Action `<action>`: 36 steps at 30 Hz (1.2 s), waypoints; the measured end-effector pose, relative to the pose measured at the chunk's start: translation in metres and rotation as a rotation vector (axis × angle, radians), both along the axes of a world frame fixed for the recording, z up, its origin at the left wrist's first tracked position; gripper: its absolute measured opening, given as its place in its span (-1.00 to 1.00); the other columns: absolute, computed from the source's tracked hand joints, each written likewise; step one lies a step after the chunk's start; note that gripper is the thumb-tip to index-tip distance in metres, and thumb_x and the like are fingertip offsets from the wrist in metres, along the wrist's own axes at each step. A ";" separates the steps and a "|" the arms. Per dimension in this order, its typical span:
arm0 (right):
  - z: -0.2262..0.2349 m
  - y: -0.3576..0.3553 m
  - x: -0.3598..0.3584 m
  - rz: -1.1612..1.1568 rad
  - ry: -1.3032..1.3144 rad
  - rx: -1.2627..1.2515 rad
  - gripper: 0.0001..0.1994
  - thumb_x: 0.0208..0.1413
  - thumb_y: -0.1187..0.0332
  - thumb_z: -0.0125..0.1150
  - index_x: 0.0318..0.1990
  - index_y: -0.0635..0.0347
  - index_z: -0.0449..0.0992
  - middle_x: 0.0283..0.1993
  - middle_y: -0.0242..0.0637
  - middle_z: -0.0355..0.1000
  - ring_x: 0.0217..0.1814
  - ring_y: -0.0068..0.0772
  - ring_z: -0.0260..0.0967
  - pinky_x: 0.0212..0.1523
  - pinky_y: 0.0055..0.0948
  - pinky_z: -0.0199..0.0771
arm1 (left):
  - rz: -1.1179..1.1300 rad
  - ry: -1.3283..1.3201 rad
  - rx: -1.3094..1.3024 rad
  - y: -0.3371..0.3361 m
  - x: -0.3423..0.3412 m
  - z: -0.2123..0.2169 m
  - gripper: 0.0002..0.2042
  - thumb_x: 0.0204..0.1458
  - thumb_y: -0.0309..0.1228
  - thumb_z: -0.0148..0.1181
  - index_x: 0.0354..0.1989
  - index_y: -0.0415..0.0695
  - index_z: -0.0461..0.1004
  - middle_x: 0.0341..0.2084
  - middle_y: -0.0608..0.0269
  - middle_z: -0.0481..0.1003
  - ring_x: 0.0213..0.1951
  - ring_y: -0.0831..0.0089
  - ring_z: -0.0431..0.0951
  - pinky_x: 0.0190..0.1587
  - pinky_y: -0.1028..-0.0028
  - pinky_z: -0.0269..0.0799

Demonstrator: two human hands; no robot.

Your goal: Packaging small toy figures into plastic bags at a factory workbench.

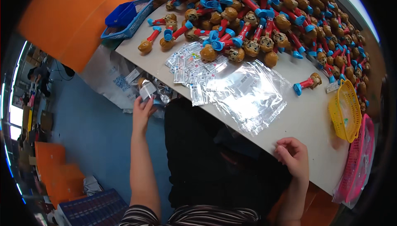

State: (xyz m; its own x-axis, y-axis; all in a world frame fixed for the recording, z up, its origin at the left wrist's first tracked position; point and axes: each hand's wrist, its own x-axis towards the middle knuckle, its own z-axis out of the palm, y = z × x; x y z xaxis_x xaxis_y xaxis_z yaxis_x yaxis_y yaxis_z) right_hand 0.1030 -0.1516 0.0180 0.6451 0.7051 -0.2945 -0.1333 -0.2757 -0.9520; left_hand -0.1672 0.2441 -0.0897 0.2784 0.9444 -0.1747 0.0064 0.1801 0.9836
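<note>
My left hand (144, 109) reaches past the table's left edge. Its thumb and fingers are closed at the lower end of a bagged toy figure (147, 88), which shows a brown head and a white paper slip. Beneath it lies a large whitish plastic sack (111, 81) with more shiny bags at its mouth. At the table's near edge, my right hand (294, 156) rests with loosely curled fingers and holds nothing that I can see. Between the hands, clear plastic bags (252, 95) are stacked on the table, beside a spread of printed paper slips (192, 71).
A big heap of red-and-blue toy figures with brown heads (266, 43) covers the far table. One single figure (308, 83) lies apart at right. Yellow (337, 112) and pink baskets (351, 176) stand at the right edge, a blue basket (136, 21) at the far left.
</note>
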 end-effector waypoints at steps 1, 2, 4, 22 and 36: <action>-0.001 -0.001 -0.003 -0.009 -0.003 0.006 -0.88 0.08 0.54 0.15 -0.23 0.36 0.47 -0.48 -0.37 0.44 -0.49 -0.68 0.33 -0.47 -0.70 0.32 | 0.015 -0.021 -0.035 0.017 0.013 -0.012 -0.55 0.11 -0.29 0.19 0.09 -0.24 0.23 -0.19 0.15 0.46 -0.23 0.44 0.52 -0.17 0.43 0.47; -0.005 -0.003 -0.005 -0.025 -0.030 0.034 -0.89 0.09 0.53 0.15 -0.24 0.37 0.47 -0.49 -0.37 0.44 -0.52 -0.68 0.33 -0.49 -0.70 0.31 | 0.143 0.075 0.093 0.037 0.015 -0.023 -0.58 0.12 -0.27 0.18 0.05 -0.25 0.26 -0.20 0.18 0.46 -0.21 0.45 0.51 -0.14 0.45 0.45; -0.015 -0.009 -0.005 -0.081 -0.115 0.036 -0.92 0.11 0.50 0.14 -0.25 0.31 0.46 -0.49 -0.37 0.44 -0.55 -0.69 0.30 -0.54 -0.72 0.28 | 0.381 -0.060 0.324 0.042 0.043 -0.023 -0.67 0.16 -0.27 0.13 -0.04 -0.26 0.34 -0.22 0.24 0.45 -0.23 0.56 0.44 -0.21 0.55 0.40; -0.014 0.005 0.002 -0.305 -0.003 0.147 -0.79 0.19 0.39 0.11 -0.12 0.35 0.42 -0.29 -0.27 0.45 -0.37 -0.58 0.39 -0.46 -0.64 0.41 | -0.582 0.213 0.940 -0.200 0.192 0.069 -0.93 -0.02 -0.54 0.18 -0.35 -0.21 0.47 -0.27 0.12 0.51 -0.08 0.11 0.51 0.06 0.23 0.37; 0.005 0.068 0.012 -0.117 0.028 0.092 -0.50 0.11 0.51 0.12 0.20 0.40 0.15 -0.25 -0.10 0.52 -0.30 -0.51 0.49 -0.30 -0.62 0.49 | -0.603 0.096 1.047 -0.209 0.172 0.081 -0.87 -0.10 -0.61 0.24 -0.34 -0.21 0.52 -0.39 0.11 0.54 -0.16 0.11 0.58 -0.04 0.31 0.46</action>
State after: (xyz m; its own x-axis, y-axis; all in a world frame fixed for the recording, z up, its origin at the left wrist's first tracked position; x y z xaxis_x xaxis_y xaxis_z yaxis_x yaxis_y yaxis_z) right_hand 0.1152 -0.0841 0.0228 0.7172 0.6503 -0.2506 -0.1858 -0.1681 -0.9681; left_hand 0.0048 0.0348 -0.0090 0.7500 0.3642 0.5522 -0.1043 -0.7593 0.6424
